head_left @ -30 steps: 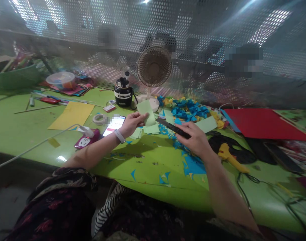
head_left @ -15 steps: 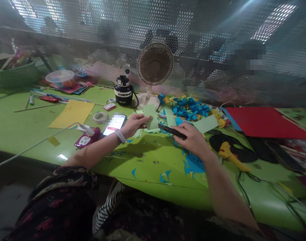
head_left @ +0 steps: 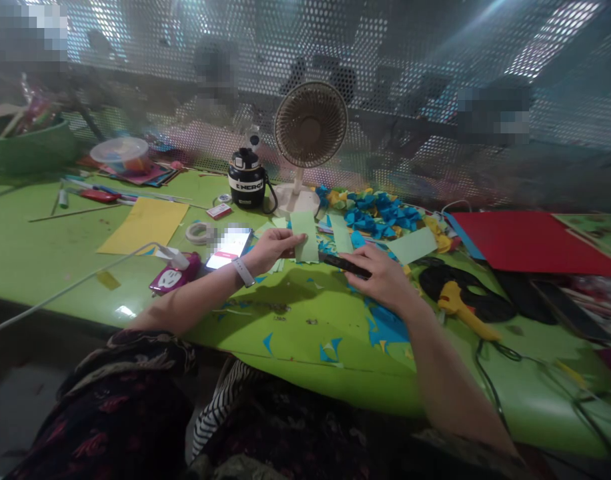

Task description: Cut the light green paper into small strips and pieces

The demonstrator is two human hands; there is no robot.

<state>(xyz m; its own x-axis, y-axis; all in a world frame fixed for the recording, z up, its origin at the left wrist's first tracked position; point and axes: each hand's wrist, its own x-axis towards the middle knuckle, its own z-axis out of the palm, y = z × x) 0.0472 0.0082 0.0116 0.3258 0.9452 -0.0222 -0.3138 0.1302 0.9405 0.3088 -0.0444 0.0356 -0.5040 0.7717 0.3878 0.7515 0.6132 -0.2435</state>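
My left hand (head_left: 275, 250) pinches the lower left side of a light green paper piece (head_left: 304, 235), thumb on top. My right hand (head_left: 380, 277) is closed around a slim black tool (head_left: 346, 265). Its tip points left, at the lower right corner of that paper; I cannot tell whether they touch, or what kind of tool it is. Just right of the held paper lies a light green strip (head_left: 340, 233). Another light green piece (head_left: 413, 247) rests beyond my right hand. More green pieces lie partly hidden under my left hand.
Blue paper petals (head_left: 380, 215) are heaped behind, near a fan (head_left: 310, 127) and a black bottle (head_left: 246, 183). At left are a phone (head_left: 228, 249), tape roll (head_left: 199, 233), purple socket block (head_left: 173, 277) and yellow sheet (head_left: 145, 227). A yellow glue gun (head_left: 463, 312) and red sheet (head_left: 525, 240) lie right.
The held green paper and my left hand have shifted very slightly to the right. The black tool's tip has moved slightly right and down. My grip on both is unchanged.
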